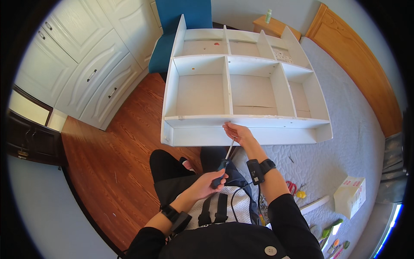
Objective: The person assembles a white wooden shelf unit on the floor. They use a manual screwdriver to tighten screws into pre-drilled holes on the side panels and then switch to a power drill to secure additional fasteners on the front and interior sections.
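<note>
Quilted bed (pixel 355 134), screwdriver (pixel 224 164) in left hand (pixel 207 184)

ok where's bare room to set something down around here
Quilted bed between the white shelf unit and wooden headboard; wood floor between unit and white drawers. Bed's crowded beside your right forearm: yellow item, white box.

White panelled cabinets (pixel 92 64) and a blue chair (pixel 183 11) border reddish wood flooring (pixel 125 116); a quilted bed (pixel 349 125) with wooden headboard (pixel 358 60) fills the right, beside what seems a bright window (pixel 389 229).
</note>
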A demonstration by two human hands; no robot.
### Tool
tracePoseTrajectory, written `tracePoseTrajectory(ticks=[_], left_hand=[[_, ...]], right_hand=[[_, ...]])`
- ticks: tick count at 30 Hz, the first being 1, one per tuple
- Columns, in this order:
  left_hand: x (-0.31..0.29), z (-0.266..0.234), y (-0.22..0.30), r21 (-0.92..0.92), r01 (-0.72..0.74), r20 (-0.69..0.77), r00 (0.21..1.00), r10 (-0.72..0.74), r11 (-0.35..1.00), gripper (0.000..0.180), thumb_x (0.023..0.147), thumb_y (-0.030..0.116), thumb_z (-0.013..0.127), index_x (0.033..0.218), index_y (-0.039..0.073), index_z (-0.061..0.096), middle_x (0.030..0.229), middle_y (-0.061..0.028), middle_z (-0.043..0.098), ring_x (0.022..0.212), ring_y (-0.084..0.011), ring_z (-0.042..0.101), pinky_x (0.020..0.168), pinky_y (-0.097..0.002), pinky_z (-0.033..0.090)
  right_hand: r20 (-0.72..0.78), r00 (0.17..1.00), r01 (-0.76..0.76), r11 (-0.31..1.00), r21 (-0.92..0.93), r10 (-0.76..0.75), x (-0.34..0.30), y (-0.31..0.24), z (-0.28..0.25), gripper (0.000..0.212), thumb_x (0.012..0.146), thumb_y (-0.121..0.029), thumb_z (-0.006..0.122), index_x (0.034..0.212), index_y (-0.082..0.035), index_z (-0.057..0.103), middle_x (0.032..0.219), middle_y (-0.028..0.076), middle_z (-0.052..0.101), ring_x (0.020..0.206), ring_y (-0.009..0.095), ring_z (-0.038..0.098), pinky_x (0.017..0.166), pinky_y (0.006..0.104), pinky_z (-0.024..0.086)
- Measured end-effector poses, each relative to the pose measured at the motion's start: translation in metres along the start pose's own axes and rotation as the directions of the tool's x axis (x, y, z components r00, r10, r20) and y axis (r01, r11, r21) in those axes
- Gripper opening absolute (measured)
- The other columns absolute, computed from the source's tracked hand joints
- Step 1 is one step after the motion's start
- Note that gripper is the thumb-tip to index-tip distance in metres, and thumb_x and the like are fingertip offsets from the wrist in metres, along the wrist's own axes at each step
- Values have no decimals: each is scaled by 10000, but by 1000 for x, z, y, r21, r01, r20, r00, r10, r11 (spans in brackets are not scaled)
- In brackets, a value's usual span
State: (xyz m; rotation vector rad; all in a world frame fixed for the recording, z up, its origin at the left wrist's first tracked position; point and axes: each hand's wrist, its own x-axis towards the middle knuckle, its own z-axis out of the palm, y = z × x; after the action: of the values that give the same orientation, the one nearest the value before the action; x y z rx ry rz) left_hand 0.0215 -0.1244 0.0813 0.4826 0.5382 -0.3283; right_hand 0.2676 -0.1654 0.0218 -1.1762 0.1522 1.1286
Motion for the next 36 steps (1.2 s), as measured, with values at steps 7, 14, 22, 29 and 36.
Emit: tracePoseTrajectory(ticks=[7, 14, 22, 29, 36], left_hand=[[-53, -23, 34, 178, -131, -199, 966, 166, 975, 290, 949, 306, 578, 958, 19, 539, 731, -18, 523, 597, -107, 498, 515, -229, 388], [-59, -29, 44, 100, -240, -217, 942, 256, 966, 263, 958, 299, 563, 957, 38, 526, 736, -16, 517, 598, -106, 496, 522, -227, 385], [-50, -24, 41, 189, -214, -208, 945, 252, 958, 284, 957, 318, 564, 970, 34, 555, 740, -8, 525, 615, -100, 496, 533, -225, 383], [-47, -25, 39, 181, -206, -229, 942, 245, 962, 288, 952, 320, 572, 965, 33, 559, 734, -10, 528, 602, -102, 498, 525, -229, 386], [-45, -23, 37, 188, -202, -234, 941, 243, 961, 279, 951, 309, 573, 958, 31, 559, 731, -7, 526, 598, -103, 497, 520, -227, 383]], right_hand=[[-64, 993, 94, 989, -115, -102, 2, 12, 4, 259, 885, -196, 671, 1056, -6, 631, 996, 82, 674, 844, 136, 639, 872, 299, 542], [46, 999, -37, 937, 348, 22, 0, 14, -4, 253, 870, -194, 691, 1029, -4, 642, 966, 73, 660, 833, 131, 623, 862, 310, 549], [-269, 912, 168, 879, -446, -310, -4, 15, 22, 265, 857, -202, 706, 1000, 16, 658, 951, 67, 653, 856, 136, 618, 809, 304, 562], [168, 986, -50, 920, 388, -17, -3, 18, -1, 305, 932, -206, 613, 1147, 8, 578, 969, 54, 626, 915, 148, 597, 891, 303, 525], [-235, 937, 169, 923, -345, -259, -2, 20, 16, 256, 907, -166, 638, 1059, 38, 615, 907, 43, 633, 856, 121, 597, 836, 266, 545]])
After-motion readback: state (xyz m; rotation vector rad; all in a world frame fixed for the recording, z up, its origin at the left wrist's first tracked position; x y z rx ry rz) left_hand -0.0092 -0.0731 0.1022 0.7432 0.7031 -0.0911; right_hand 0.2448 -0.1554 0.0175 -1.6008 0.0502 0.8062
